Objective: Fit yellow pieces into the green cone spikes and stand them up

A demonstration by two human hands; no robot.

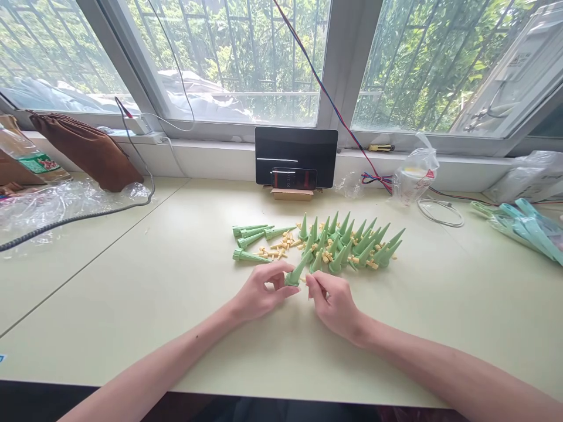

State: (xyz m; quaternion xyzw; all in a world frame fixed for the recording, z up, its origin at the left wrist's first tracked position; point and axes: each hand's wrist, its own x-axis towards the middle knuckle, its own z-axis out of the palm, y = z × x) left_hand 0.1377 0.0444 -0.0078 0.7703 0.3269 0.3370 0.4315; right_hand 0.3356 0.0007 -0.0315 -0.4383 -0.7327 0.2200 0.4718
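Note:
My left hand [266, 288] is closed around the wide base of a green plastic watering spike [299, 269], its point tilted up and to the right. Close beside it, my right hand [332, 298] pinches a small yellow valve [303, 279], mostly covered by the fingers, at the side of the spike's base. I cannot tell whether the valve sits in the spike. Behind my left hand lie several loose green spikes [251, 239] and a pile of small yellow valves [279, 249]. Beyond my right hand, several spikes with yellow valves at their bases [347, 240] stand upright or leaning in rows.
A tablet [297, 146] with a phone [294, 178] before it leans at the windowsill. To the left are a brown pouch [85, 149] and a black cable [88, 214]. A bagged cup [414, 176], a white cable [440, 212] and pale green plastic pieces [523, 225] lie right.

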